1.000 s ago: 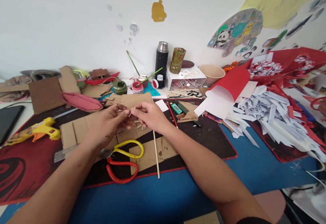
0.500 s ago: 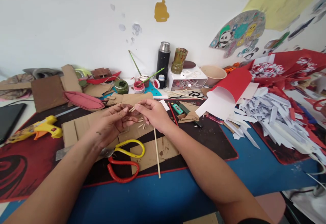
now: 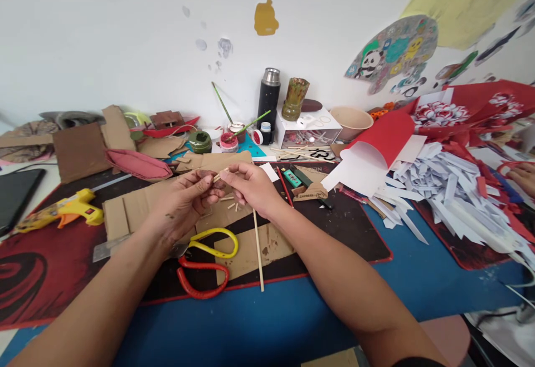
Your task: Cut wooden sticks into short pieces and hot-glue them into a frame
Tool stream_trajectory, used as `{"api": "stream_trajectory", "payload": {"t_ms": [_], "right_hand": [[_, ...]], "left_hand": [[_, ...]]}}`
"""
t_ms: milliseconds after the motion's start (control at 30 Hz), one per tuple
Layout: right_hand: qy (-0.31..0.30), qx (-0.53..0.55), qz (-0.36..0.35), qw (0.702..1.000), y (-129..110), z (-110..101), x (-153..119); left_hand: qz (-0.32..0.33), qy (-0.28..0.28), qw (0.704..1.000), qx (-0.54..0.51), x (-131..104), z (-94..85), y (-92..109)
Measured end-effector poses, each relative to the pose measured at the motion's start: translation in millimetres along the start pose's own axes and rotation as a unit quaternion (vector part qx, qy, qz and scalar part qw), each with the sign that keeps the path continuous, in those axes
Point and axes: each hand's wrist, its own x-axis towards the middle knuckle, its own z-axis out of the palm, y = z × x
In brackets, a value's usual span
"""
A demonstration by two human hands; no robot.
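Left hand [image 3: 190, 191] and right hand [image 3: 251, 184] pinch short wooden pieces [image 3: 218, 176] in nearly closed fingertips, far and left of a long stick [image 3: 258, 250], apparently aligning them, work calling for a light, steady grip.

Torn cardboard piece [image 3: 310, 192]: "EXPRESS" in dark print
Black mat [image 3: 346, 225]: pale letters [image 3: 321, 170] at far edge, too unclear to read
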Motion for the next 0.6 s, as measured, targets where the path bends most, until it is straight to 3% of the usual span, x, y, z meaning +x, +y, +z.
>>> {"api": "stream_trajectory", "payload": {"t_ms": [400,600], "right_hand": [[-0.007,-0.084,-0.022,0.996,1.7,-1.2,-1.5],[0.010,-0.037,-0.011,0.999,-4.5,-3.7,0.1]], "left_hand": [[0.077,0.035,0.977,0.197,-2.3,-0.4,3.6],[0.080,0.027,0.968,0.238,-4.7,-3.1,10.5]]}}
